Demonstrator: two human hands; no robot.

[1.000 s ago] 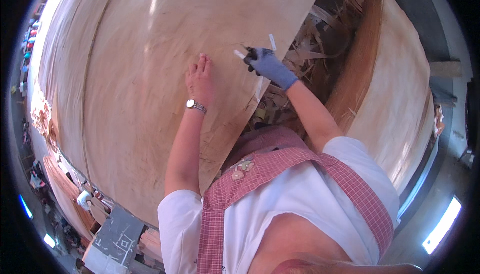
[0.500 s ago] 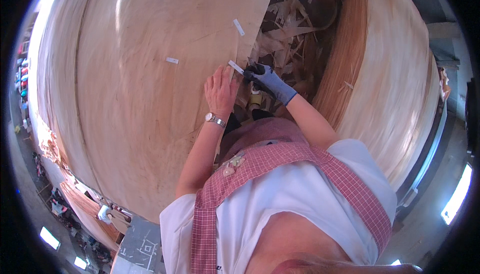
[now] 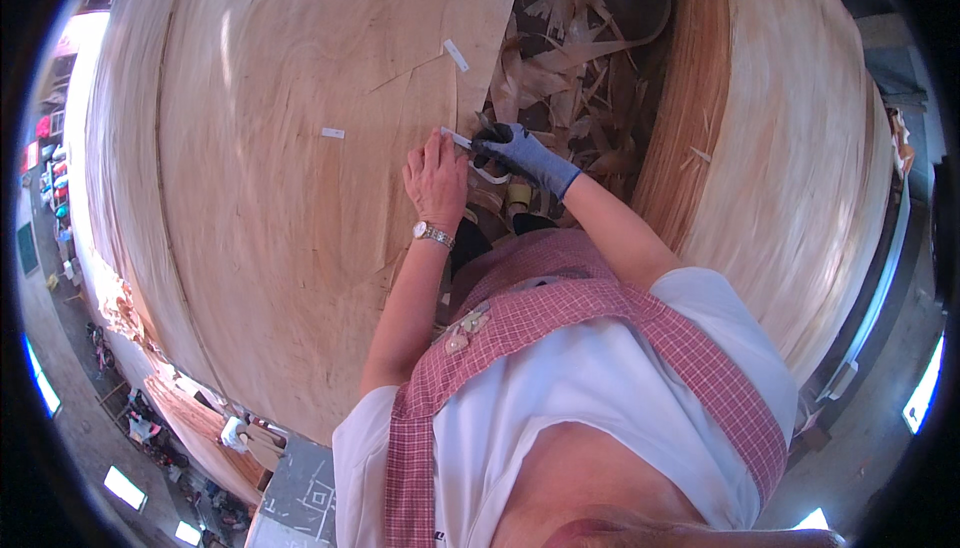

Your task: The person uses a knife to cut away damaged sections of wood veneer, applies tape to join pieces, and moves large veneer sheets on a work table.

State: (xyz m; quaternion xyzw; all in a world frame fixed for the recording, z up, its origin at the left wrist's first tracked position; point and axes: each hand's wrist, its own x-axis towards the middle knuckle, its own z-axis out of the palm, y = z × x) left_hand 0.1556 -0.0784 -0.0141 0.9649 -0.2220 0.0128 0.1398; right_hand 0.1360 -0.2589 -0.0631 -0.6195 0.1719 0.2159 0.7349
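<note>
My bare left hand, a watch at its wrist, lies with fingers extended on a pale wood veneer sheet. Its fingertips are at one end of a short white tape strip by the sheet's edge. At the strip's other end, my right hand is closed, in a blue-grey glove with dark fingers. A narrow white band, looking like more tape, loops below its fingers. Exactly what the glove pinches is partly hidden. Two more white tape strips, one farther off and one to the left, lie on the veneer.
Torn veneer scraps litter the gap right of the sheet. Beyond it rises a thick veneer stack with layered edges and a pale top. A grey surface with white marks is at the lower left.
The view has shifted slightly, so the sheet and hands appear farther left. A white band now shows looping under my right glove. My left fingers have come onto the strip's end.
</note>
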